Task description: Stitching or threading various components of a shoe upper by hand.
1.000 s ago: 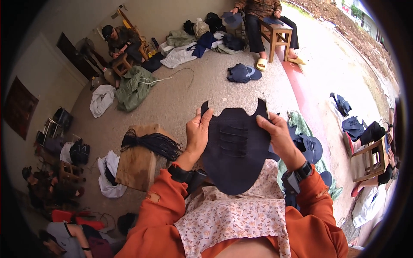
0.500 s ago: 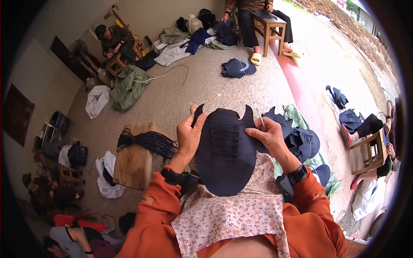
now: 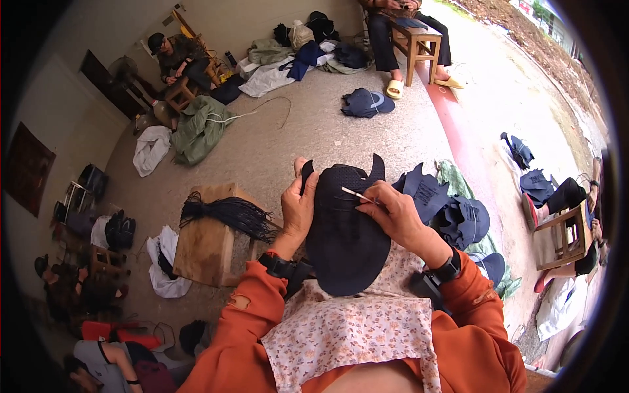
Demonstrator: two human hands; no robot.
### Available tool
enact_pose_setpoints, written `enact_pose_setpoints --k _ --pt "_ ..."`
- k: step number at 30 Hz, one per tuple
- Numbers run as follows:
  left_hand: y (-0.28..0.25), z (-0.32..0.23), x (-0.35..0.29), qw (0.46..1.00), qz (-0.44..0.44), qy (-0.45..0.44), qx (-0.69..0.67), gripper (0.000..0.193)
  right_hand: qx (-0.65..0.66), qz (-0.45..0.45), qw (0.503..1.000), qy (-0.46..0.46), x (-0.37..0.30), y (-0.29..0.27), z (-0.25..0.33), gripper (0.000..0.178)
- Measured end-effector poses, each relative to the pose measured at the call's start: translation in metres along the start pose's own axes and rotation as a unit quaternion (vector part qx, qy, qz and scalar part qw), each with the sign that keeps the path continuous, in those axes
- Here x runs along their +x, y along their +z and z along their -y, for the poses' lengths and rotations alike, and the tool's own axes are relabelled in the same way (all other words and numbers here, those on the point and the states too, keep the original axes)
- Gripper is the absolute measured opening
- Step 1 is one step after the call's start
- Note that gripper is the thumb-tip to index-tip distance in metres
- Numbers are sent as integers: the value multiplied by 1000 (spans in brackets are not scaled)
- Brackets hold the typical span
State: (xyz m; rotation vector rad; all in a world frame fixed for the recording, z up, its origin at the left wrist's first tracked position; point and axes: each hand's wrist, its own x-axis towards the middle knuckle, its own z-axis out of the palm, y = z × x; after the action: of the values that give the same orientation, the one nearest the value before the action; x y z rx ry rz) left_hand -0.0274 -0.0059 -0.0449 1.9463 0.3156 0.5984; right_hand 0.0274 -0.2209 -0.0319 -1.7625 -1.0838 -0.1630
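A dark navy shoe upper [image 3: 347,252] hangs in front of my chest, its rounded toe end down and two pointed tabs up. Pinched at its left tab is my left hand [image 3: 299,206], fingers closed on the fabric. My right hand [image 3: 396,213] is closed on a thin white stick-like tool [image 3: 356,194], whose tip reaches the upper's middle, near the lacing. That hand hides part of the right side, and the lace rows show only faintly. Black cords [image 3: 226,216] lie bundled on a wooden stool [image 3: 203,259] to my left.
More navy shoe uppers [image 3: 465,219] are piled on green cloth [image 3: 452,173] at my right. Another stack of uppers [image 3: 367,103] lies on the floor ahead. Several people sit around, one by a wooden stool [image 3: 419,42]. A green sack [image 3: 200,131] rests at the far left.
My right hand has moved left from the upper's right tab onto its middle, bringing the white tool across the lacing. My left hand keeps its hold. The person ahead has raised a hand from the pile.
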Motion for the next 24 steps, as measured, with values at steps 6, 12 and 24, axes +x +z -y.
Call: enact_pose_setpoints --k 6,12,24 --pt "0 4 4 1000 0 -9 -12 47 -58 43 997 -14 4 0 1 17" --pt "-2 4 6 999 38 -28 -11 48 40 80 996 5 5 -8 1 13" --pt "-7 5 21 994 31 86 53 44 338 35 913 226 -12 -1 1 11"
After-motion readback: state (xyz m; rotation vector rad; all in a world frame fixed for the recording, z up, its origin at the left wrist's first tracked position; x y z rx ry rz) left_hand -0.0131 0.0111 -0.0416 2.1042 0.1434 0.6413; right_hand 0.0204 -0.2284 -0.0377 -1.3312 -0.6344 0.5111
